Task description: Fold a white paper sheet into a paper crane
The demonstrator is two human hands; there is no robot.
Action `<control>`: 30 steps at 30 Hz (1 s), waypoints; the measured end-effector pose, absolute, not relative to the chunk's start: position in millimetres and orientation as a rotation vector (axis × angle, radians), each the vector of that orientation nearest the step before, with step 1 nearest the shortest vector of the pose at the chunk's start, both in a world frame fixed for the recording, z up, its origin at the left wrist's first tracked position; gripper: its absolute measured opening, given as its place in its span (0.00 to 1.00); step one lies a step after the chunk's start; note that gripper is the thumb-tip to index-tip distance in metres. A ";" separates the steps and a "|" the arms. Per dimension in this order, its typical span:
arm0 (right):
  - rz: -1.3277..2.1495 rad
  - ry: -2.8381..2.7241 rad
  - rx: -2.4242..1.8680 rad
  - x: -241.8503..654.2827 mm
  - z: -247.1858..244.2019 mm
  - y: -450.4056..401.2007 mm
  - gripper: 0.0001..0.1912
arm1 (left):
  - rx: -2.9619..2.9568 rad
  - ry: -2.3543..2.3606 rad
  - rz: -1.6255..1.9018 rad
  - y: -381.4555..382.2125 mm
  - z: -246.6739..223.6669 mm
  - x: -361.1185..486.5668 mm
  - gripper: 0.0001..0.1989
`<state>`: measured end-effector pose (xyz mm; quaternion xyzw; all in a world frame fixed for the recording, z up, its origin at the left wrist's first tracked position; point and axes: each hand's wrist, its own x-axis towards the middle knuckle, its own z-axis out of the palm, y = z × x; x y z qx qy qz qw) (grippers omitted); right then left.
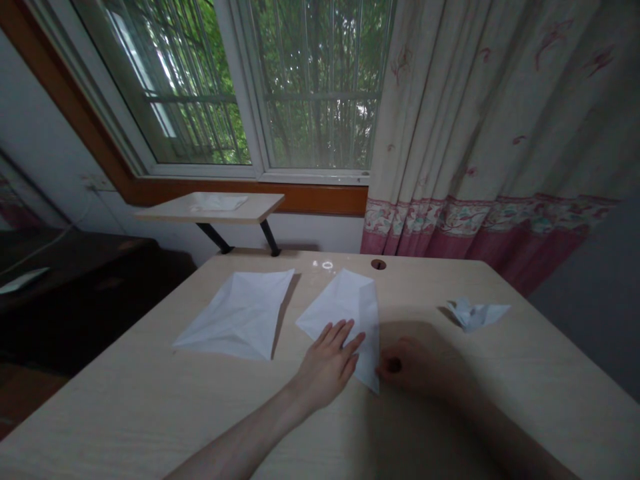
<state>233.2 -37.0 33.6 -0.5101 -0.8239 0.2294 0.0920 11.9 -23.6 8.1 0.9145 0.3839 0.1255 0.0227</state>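
Lying near the middle of the pale wooden table (275,447), the half-folded sheet (345,293) was plain white and thin, with a blunt top, a corner jutting out to the left and a narrow point at the near end. Its right side ran in a long, fairly straight edge, and a strip along that side looked doubled over, its surface faintly creased. The left hand (327,363) rested palm down across its lower part, fingers extended and slightly spread, pressing on the paper without gripping it. Beside the right edge, close to the near point, the right hand (410,367) was curled in shadow, thumb and fingertips brought together in a loop; whether they pinched the paper could not be told. To the left lay a larger creased sheet (235,313), opened out, its right corners lifted slightly. Well to the right sat a small folded paper figure (475,315) with pointed ends.
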 end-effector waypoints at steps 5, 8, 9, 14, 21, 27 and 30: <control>0.754 -2.445 -1.463 233.2 34.1 -38.7 0.11 | 2.838 1.174 0.419 -23.3 6.6 11.5 0.22; 0.793 -2.444 -1.441 233.1 34.7 -38.4 0.11 | 2.834 1.166 0.450 -23.1 7.1 11.5 0.21; 0.806 -2.443 -1.436 233.0 34.7 -38.3 0.11 | 2.832 1.165 0.458 -23.1 7.3 11.5 0.21; 0.877 -2.435 -1.416 234.0 31.8 -37.9 0.12 | 2.835 1.167 0.442 -23.4 8.3 11.2 0.21; 0.999 -2.425 -1.388 236.3 29.0 -37.9 0.09 | 2.841 1.163 0.463 -23.0 7.1 11.2 0.20; 1.050 -2.425 -1.402 237.0 30.0 -39.1 0.07 | 2.837 1.155 0.465 -24.0 8.0 11.0 0.20; 1.058 -2.442 -1.403 237.6 30.5 -39.4 0.06 | 2.835 1.172 0.436 -24.2 9.0 11.1 0.20</control>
